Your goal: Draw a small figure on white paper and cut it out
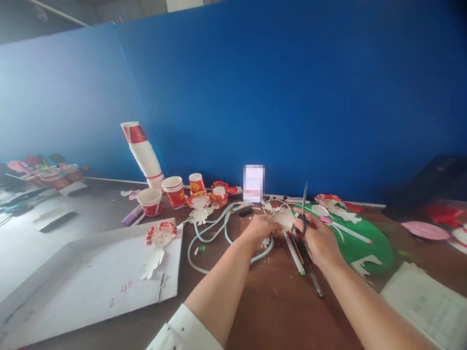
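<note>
My left hand (260,231) pinches a pale piece of paper (283,219), which may be cut from a cup. The fingers of my right hand (320,239) are wrapped round a pair of scissors (305,206). Their blades point up and away from me, close to the paper's right side. Below the hands lie a white marker with a green tip (295,255) and a dark pen (315,279). A green round sheet (375,245) lies right of my right hand, with a pink-and-white marker (350,231) and white paper cut-outs on it.
A leaning stack of paper cups (144,155) stands at the back left, with red-and-white cups (174,191) beside it. A pale blue cable (204,236) loops left of my hands. A white cardboard tray (91,277) holds a paper figure (160,238). A blue partition (255,97) rises behind.
</note>
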A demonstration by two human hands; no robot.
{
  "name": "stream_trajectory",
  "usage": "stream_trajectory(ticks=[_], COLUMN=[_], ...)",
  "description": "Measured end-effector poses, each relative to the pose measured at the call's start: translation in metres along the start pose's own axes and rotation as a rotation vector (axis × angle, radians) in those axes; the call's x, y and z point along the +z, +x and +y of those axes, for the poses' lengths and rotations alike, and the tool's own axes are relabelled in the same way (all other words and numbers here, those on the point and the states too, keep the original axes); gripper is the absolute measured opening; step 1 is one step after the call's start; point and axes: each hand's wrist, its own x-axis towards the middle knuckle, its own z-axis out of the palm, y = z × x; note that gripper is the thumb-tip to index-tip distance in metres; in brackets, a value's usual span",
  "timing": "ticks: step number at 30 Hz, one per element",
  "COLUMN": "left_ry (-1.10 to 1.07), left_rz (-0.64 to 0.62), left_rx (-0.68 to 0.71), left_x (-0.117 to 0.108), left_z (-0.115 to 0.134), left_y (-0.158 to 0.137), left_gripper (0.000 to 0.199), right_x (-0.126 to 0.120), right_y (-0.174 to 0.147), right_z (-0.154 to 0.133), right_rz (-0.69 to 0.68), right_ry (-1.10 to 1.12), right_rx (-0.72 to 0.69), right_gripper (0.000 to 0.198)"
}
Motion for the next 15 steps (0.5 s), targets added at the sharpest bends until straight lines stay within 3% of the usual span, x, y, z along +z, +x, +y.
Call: stream_trajectory(ticks=[9,15], left_ry=[-0.321,-0.388], left_rz=[0.182,0.104], left_rx=[0.027,0.048], left_x=[0.010,0.028], left_z=[-0.005,-0.022], left_y=[0.002,0.000], left_gripper=[0.029,0.041], right_x=[0.010,0.014], right_y=[-0.012,-0.014], right_z=[-0.010,-0.003], right_rz=[0.019,0.051], right_ry=[-0.035,0.056], right_rx=[0.043,0.034], right_gripper=[0.043,0.038])
